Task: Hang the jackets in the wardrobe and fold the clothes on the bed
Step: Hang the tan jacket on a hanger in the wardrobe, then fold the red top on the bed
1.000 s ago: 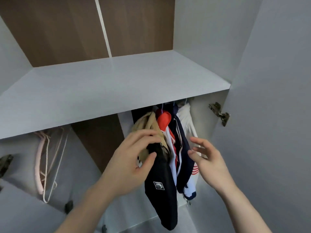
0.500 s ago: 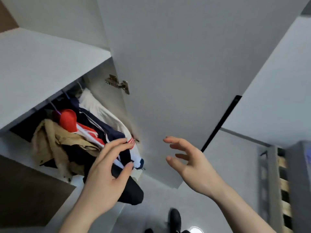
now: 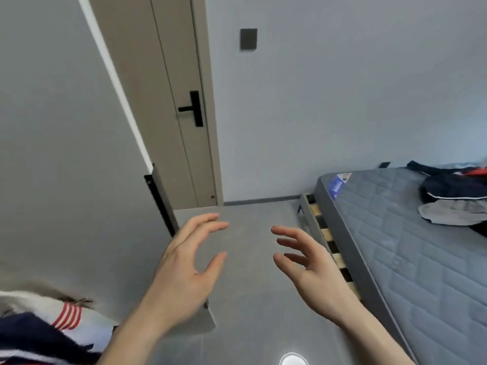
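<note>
My left hand (image 3: pixel 184 270) and my right hand (image 3: pixel 308 264) hover over the floor in front of me, fingers spread and relaxed, holding nothing. Hung jackets (image 3: pixel 47 327), navy and white with red stripes, show at the bottom left corner, beside the open wardrobe door (image 3: pixel 66 154). On the bed (image 3: pixel 411 248) at the right lies a pile of clothes (image 3: pixel 453 196): dark navy pieces with red, and a grey garment in front. Both hands are well away from the pile.
A closed room door (image 3: pixel 181 101) with a black handle stands straight ahead. Grey floor (image 3: pixel 253 299) lies between the wardrobe door and the bed's slatted frame (image 3: pixel 329 241). A dark wall switch (image 3: pixel 248 39) is on the far wall.
My view has swung right from the wardrobe interior to the room and bed. My left hand has let go of the dark jacket; both hands are now free in the air.
</note>
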Motion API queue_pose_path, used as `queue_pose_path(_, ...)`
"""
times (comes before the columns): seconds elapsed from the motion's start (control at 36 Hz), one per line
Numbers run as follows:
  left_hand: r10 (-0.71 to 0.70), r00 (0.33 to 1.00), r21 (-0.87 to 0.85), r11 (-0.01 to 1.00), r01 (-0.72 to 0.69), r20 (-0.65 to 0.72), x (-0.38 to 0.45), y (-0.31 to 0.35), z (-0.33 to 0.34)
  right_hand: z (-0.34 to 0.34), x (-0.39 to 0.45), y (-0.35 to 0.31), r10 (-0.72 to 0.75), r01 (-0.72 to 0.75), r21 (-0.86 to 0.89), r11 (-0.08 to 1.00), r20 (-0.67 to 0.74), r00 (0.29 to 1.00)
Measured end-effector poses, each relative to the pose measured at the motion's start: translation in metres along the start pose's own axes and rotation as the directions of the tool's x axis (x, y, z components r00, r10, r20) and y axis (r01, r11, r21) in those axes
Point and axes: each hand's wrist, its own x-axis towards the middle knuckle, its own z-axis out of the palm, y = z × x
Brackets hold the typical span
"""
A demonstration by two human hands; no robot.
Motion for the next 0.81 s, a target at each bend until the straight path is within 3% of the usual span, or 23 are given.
queue_pose_path(0.42, 0.175, 0.964, -0.064, 0.984, -0.165, 0.199, 0.151, 0.100, 0.187, -0.229, 0.039, 0.071, 0.083, -0.080, 0.023, 0.997, -0.293, 0.952)
queue_pose_path(0.81, 0.307, 0.859, -0.145, 0.952, -0.270, 0.411, 0.312, 0.118, 0.308, -0.334, 0.112, 0.134, 0.211, -0.229, 0.031, 0.973, -0.524, 0.825)
